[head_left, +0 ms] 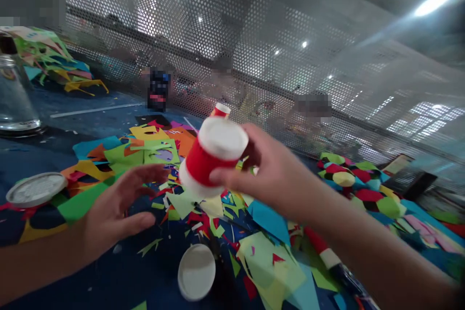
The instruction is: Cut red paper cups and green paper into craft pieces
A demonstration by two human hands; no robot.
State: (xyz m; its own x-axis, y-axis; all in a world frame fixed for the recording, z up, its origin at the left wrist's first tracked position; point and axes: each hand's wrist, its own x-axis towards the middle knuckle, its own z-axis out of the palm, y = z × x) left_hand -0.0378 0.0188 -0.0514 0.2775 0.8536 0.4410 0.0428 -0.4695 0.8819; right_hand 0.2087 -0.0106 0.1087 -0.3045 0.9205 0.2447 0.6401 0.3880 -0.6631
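Observation:
My right hand (254, 164) is closed around a white jar with a red band (209, 162), holding it tilted above the paper scraps. A round white end of the jar faces up; I cannot tell whether it is a lid or the base. My left hand (119, 208) is apart from the jar on its left, fingers spread and with nothing in them. Below the jar a round white lid (196, 271) lies on the dark blue table (109, 281). Directly behind the jar shows part of a smaller red and white container (221, 110).
Coloured paper scraps (145, 150) cover the table's middle. At left are a round shallow lid (36, 189) and a clear glass bottle (16, 92). Cut paper rounds (363, 179) pile up at right, near a red and white tube (323, 249). A perforated metal screen (218, 34) stands behind.

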